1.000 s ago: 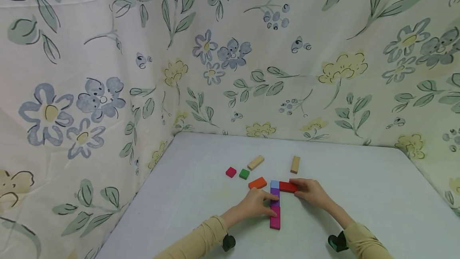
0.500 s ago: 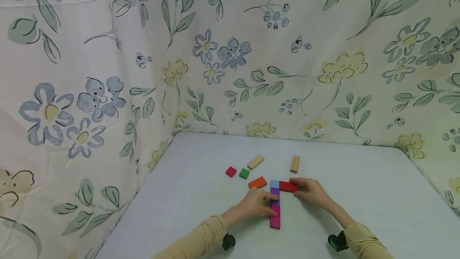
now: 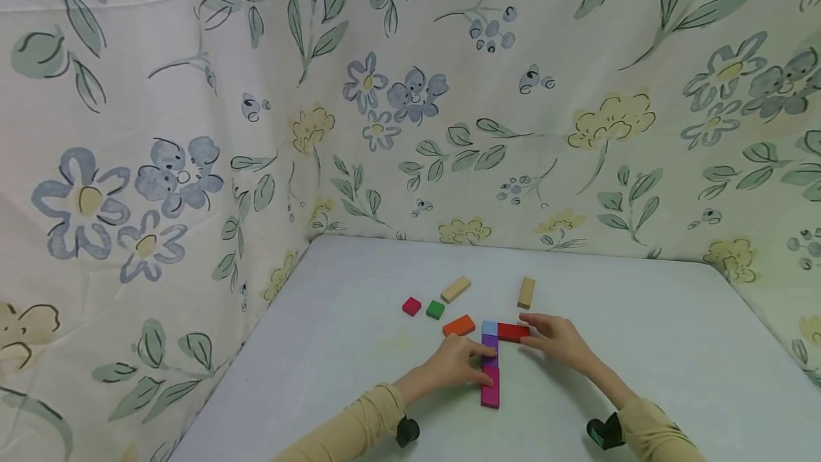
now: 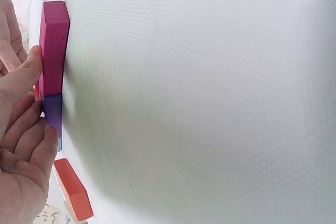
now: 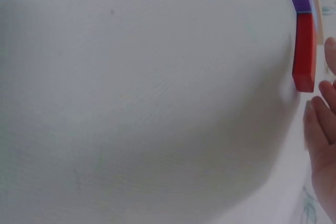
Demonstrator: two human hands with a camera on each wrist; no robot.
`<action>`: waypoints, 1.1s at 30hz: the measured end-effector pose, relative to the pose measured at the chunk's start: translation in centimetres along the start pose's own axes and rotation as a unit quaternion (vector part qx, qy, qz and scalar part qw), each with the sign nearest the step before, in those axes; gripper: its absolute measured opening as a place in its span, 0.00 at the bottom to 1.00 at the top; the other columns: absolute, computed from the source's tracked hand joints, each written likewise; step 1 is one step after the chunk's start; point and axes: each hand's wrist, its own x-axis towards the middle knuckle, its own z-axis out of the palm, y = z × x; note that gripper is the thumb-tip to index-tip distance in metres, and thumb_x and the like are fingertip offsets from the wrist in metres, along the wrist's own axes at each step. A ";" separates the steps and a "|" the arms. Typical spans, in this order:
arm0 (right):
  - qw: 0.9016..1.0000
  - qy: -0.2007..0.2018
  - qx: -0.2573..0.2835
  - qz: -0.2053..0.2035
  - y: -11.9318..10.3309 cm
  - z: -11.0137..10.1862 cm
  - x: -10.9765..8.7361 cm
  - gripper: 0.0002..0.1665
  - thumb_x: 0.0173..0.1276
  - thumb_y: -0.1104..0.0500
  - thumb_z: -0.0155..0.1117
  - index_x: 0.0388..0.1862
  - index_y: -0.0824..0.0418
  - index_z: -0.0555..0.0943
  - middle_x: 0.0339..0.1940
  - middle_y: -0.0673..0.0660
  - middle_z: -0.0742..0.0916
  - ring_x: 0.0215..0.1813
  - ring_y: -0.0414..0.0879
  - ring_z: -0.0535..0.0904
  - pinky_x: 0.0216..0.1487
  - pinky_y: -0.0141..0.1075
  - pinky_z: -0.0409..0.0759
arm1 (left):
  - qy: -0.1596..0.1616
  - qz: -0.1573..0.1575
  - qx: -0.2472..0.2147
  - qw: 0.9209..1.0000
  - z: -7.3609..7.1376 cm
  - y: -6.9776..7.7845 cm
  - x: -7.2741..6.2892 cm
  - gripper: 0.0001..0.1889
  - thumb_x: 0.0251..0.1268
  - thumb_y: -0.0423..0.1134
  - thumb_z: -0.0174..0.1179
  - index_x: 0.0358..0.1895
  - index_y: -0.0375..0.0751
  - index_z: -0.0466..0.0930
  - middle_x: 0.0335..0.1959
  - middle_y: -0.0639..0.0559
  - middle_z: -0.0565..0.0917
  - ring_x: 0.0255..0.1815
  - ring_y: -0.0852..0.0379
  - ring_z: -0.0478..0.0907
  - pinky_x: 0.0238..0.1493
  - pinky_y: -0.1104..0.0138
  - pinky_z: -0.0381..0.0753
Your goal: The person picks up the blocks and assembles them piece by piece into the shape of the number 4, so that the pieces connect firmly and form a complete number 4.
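Head view, I'm monitoring the left hand resting relaxed on the magenta block and purple block, the right hand hovering loosely spread just beside the red block, light blue block adjoining it, wooden blocks lying farther back.

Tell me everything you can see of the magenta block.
The magenta block is a plain oblong bar, apparently painted wood, with small dark specks on one side. It lies flat on the white table, its far end meeting the purple block. The left hand appears to touch it with the thumb.
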 end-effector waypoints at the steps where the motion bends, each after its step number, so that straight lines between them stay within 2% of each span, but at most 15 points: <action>1: 1.000 0.000 0.000 -0.004 -0.1 -0.1 0.0 0.27 0.62 0.57 0.67 0.57 0.69 0.77 0.55 0.66 0.83 0.58 0.61 0.78 0.53 0.46 0.78 | 0.000 0.000 0.001 1.000 0.0 0.0 0.0 0.23 0.47 0.46 0.73 0.51 0.49 0.84 0.54 0.53 0.83 0.41 0.68 0.76 0.35 0.82 0.70; 8: 1.000 0.007 0.012 0.010 -0.2 -0.6 0.2 0.29 0.63 0.54 0.67 0.59 0.67 0.76 0.56 0.65 0.83 0.59 0.62 0.77 0.54 0.46 0.78 | -0.003 -0.001 -0.001 1.000 0.1 -0.1 0.0 0.23 0.47 0.45 0.73 0.51 0.49 0.84 0.53 0.54 0.84 0.41 0.68 0.76 0.36 0.81 0.70; 18: 0.999 0.036 0.009 0.024 -0.2 -1.6 0.7 0.35 0.61 0.50 0.68 0.62 0.68 0.72 0.60 0.68 0.80 0.60 0.64 0.76 0.54 0.48 0.78 | 0.000 0.004 -0.006 1.000 0.1 -0.3 0.1 0.23 0.47 0.46 0.73 0.51 0.49 0.84 0.53 0.56 0.84 0.48 0.67 0.78 0.43 0.80 0.75; 33: 0.998 0.058 0.003 0.034 0.8 -3.1 1.9 0.40 0.62 0.50 0.67 0.66 0.71 0.67 0.64 0.72 0.74 0.64 0.65 0.72 0.57 0.48 0.73 | 0.003 0.006 0.000 1.000 0.1 -0.2 0.0 0.23 0.47 0.45 0.73 0.50 0.49 0.84 0.52 0.55 0.84 0.45 0.68 0.77 0.39 0.81 0.72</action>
